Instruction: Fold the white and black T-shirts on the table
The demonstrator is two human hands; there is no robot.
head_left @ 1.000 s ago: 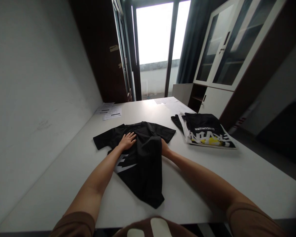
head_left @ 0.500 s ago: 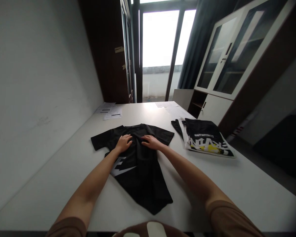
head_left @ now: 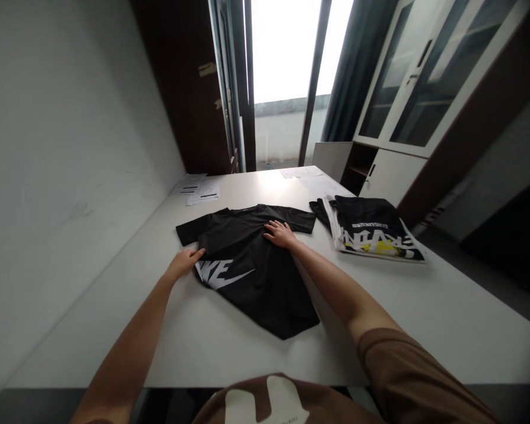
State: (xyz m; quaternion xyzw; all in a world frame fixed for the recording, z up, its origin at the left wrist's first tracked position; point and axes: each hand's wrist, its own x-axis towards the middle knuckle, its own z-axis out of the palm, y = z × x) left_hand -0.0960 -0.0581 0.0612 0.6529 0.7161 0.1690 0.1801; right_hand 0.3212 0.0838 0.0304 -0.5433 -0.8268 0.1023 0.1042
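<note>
A black T-shirt lies on the white table, its collar toward the window and its hem skewed to the near right. White lettering and a swoosh show on its left part. My left hand is closed on the shirt's left side edge, just below the sleeve; some of its fingers are hidden. Flat on the upper right of the shirt rests my right hand, fingers stretched out, holding nothing.
To the right, a stack of folded shirts sits on the table, black with white and yellow print on top. Papers lie at the far left corner. A wall borders the left side; a glass-door cabinet stands at the back right.
My left hand has moved left from the shirt's chest to its side edge. My right hand stays on the upper right. More of the white print shows, and the view has tilted down slightly.
</note>
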